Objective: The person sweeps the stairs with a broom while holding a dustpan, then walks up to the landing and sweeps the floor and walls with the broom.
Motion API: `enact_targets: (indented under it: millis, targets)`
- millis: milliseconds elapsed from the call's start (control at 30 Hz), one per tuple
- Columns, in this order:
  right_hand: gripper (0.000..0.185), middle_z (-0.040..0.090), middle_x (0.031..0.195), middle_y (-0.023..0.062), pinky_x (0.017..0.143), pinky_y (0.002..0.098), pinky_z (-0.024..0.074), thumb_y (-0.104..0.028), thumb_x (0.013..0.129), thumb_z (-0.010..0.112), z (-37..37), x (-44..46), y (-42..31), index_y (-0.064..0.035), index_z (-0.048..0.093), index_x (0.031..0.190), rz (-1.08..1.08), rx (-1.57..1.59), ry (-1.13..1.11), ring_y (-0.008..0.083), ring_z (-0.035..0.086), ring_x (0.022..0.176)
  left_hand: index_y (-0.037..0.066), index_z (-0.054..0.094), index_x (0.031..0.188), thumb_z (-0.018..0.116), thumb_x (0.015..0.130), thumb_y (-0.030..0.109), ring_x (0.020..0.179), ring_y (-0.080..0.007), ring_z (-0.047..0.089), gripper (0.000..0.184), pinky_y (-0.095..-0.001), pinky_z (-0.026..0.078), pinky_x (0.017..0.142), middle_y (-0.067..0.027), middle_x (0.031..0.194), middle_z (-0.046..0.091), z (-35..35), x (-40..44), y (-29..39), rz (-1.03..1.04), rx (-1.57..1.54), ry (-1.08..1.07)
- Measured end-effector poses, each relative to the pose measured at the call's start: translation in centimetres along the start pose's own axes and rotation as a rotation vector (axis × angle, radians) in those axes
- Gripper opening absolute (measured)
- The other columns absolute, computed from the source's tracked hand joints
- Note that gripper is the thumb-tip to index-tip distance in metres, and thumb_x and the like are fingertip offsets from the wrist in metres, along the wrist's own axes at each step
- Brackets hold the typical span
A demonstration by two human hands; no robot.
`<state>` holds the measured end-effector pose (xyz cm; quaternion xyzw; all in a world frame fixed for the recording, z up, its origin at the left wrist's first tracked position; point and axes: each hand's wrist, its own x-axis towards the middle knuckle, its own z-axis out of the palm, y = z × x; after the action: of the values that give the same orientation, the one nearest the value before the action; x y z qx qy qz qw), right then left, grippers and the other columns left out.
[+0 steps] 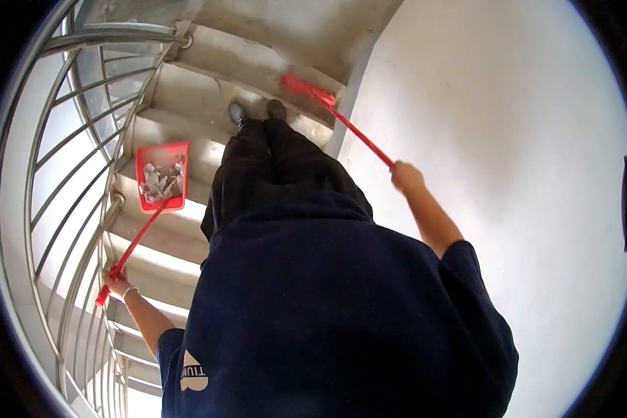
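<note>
Stair edges point(209, 78) — broom point(319, 94) near wall point(488, 174), dustpan point(166, 148) beside railing point(118, 40)

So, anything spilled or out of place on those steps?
Nothing clearly stands out. The pale scraps sit inside the red dustpan, which the left hand holds; the right hand grips the red broom. The steps look patchy, but I can't tell stains from wear.

The dustpan point(186, 167) appears as smooth red plastic; the scraps point(159, 188) in it resemble matt paper. The broom point(361, 135) has a smooth, plastic-looking handle. Railing point(111, 38) tubes are glossy metal; steps point(171, 90), dull and concrete-like; wall point(501, 139), smooth; shirt point(341, 306) and trousers point(285, 160), matt cloth.
</note>
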<state>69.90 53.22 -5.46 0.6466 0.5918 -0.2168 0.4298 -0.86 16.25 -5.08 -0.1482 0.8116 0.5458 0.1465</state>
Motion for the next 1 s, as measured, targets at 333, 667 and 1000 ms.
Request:
enact_targets:
  millis: [333, 667, 1000]
  targets:
    - [0.053, 0.059, 0.065, 0.0161, 0.056, 0.0401, 0.0461, -0.055, 0.077, 0.052, 15.3, -19.7, -0.3, -0.0028, 0.059, 0.081, 0.296, 0.705, -0.103, 0.0297, 0.059, 0.06, 0.002, 0.054, 0.089, 0.05, 0.079, 0.036, 0.044, -0.0113, 0.044, 0.036, -0.0214, 0.037, 0.039, -0.0106, 0.079, 0.06, -3.3, 12.4, -7.5, 0.304, 0.372, -0.448]
    - [0.04, 0.055, 0.059, 0.0226, 0.054, 0.0467, 0.0413, -0.039, 0.079, 0.056, 25.5, -39.1, -8.8, 0.0, 0.051, 0.071, 0.534, 0.854, 0.01, 0.0417, 0.055, 0.06, 0.004, 0.054, 0.093, 0.053, 0.077, 0.033, 0.049, -0.0155, 0.053, 0.033, -0.0223, 0.044, 0.045, -0.0082, 0.083, 0.059, 3.7, 4.0, -0.7, -0.036, 0.342, -0.493]
    - [0.042, 0.057, 0.058, 0.0146, 0.055, 0.037, 0.0434, -0.038, 0.082, 0.055, 26.0, -31.7, -18.3, 0.0033, 0.057, 0.075, 0.413, 1.609, 0.101, 0.0292, 0.058, 0.059, 0.001, 0.055, 0.094, 0.052, 0.077, 0.034, 0.048, -0.0151, 0.052, 0.037, -0.0234, 0.044, 0.045, -0.0088, 0.08, 0.058, 4.9, 8.2, -2.5, 0.056, 0.334, -0.654]
